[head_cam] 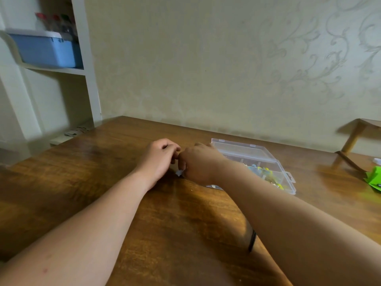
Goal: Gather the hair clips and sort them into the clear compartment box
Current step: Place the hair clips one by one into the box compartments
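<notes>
The clear compartment box (287, 178) lies open on the brown wooden table (103, 182), right of centre, with several blue, yellow and green hair clips (262, 172) in its near compartments. My left hand (158, 159) and my right hand (199, 164) meet just left of the box, fingers curled toward each other. A small pale blue hair clip (179, 172) shows between them at the right hand's fingertips, just above the tabletop. How the fingers hold it is hidden.
A bright green object (374, 178) lies at the table's right edge, beside a wooden stand (353, 139). A white shelf unit with a blue bin (47, 50) stands at the far left. The wall runs along the table's back edge.
</notes>
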`<state>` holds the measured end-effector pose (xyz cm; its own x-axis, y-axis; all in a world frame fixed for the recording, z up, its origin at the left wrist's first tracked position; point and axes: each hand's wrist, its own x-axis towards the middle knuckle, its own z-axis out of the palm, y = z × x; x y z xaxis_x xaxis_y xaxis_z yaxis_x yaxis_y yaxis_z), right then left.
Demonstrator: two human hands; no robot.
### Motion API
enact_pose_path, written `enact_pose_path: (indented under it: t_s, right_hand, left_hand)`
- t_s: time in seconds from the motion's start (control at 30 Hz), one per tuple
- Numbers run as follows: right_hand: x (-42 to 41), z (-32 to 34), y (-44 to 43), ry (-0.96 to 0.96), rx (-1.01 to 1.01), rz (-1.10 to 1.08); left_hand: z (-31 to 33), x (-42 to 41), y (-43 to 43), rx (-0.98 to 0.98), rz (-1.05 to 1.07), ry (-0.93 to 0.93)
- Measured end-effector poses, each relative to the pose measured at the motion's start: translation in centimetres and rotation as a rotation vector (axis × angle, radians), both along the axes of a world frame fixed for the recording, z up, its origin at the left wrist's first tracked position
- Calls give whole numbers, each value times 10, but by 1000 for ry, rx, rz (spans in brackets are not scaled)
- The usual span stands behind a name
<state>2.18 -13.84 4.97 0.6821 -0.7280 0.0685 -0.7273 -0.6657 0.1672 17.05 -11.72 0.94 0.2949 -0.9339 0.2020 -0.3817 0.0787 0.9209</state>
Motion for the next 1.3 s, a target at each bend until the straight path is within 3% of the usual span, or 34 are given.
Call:
enact_pose_path:
  t_s: [0.07, 0.27, 0.4, 0.67, 0.93, 1.1, 1.3]
  right_hand:
    - [-4, 3, 2, -96, 21, 2]
    - [-88, 31, -1, -844, 207, -164]
    - [-146, 19, -2, -985, 215, -334]
    - [-136, -6, 2, -601, 212, -363]
    - [-134, -2, 4, -573, 156, -393]
    - [-83, 21, 8, -503, 103, -225]
    - [-8, 20, -10, 9, 1, -39]
  left_hand:
    - [0, 1, -1, 2, 3, 9]
    - [-2, -3, -1, 21, -1, 6]
    - [-1, -6, 1, 8, -20, -59]
    - [-4, -5, 1, 2, -13, -103]
    - [-1, -7, 2, 15, -21, -112]
    - [2, -10, 0, 49, 5, -80]
    - [1, -3, -2, 33, 4, 9]
